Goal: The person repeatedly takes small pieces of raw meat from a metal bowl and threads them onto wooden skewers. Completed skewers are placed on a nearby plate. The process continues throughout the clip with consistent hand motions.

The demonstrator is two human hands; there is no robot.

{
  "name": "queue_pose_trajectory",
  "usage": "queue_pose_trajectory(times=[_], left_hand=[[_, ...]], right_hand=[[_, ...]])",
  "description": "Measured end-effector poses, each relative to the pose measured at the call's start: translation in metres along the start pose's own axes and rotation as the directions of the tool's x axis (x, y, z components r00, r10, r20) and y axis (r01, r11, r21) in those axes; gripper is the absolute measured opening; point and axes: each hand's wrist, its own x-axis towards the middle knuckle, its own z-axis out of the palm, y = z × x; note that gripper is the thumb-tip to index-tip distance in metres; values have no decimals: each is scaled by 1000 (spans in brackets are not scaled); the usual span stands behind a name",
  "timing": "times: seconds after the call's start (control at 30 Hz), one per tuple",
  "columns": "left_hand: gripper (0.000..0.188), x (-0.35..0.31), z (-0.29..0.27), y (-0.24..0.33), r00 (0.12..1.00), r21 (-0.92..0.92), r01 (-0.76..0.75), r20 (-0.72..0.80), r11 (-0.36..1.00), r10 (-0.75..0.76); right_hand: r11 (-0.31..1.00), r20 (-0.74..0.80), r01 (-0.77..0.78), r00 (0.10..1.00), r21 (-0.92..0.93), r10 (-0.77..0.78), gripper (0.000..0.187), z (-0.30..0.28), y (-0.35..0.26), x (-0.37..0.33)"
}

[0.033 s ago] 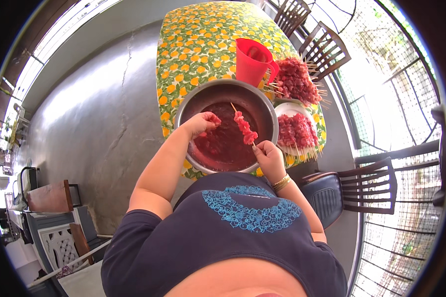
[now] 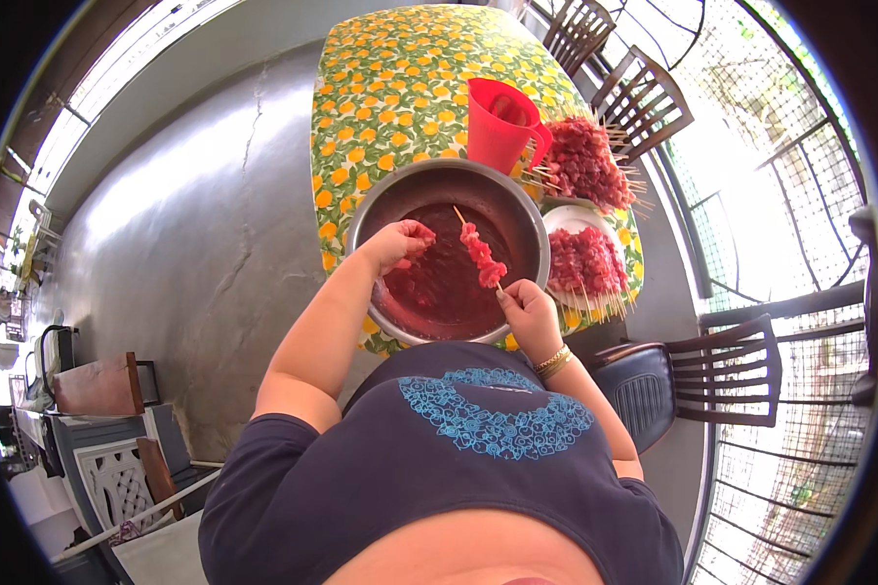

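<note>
A wide metal basin [image 2: 366, 210] on the table holds raw meat pieces [image 2: 429, 292] in dark red liquid. Over its right side, a wooden skewer threaded with raw meat [image 2: 480, 255] slants with its bare tip pointing away from me. My right hand [image 2: 531, 310] pinches the skewer's near end at the basin's rim. My left hand [image 2: 400, 246] is over the basin's left part, fingers closed on what looks like a piece of raw meat, mostly hidden by the fingers. A gap separates this hand from the skewer.
Beyond the basin stands a red plastic jug [image 2: 499, 127]. At right are a heap of meat skewers [image 2: 585, 161] and a white plate [image 2: 568, 216] bearing more skewers. A patterned cloth [image 2: 380, 88] covers the table. Dark chairs [image 2: 644, 390] line the right side.
The view has shifted very slightly. Both hands and the skewer keep nearly the same places over the basin.
</note>
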Motion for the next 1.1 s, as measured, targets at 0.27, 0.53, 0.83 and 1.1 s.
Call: queue_pose_trajectory(times=[0.27,0.53,0.83,1.1], left_hand=[[24,-1,-9,10,986,-581,-81,73,810,150],[40,-16,-1,34,991,-649,-80,28,757,129],[30,-16,12,31,948,-456,-314,-104,833,300],[20,-13,11,32,919,-470,-394,-198,790,340]], right_hand=[[993,83,105,991,-44,-102,16,6,-10,7],[957,67,266,963,-116,-259,13,4,-18,11],[942,49,305,952,-141,-301,12,2,-19,10],[965,54,237,971,-115,-232,14,-1,-25,7]])
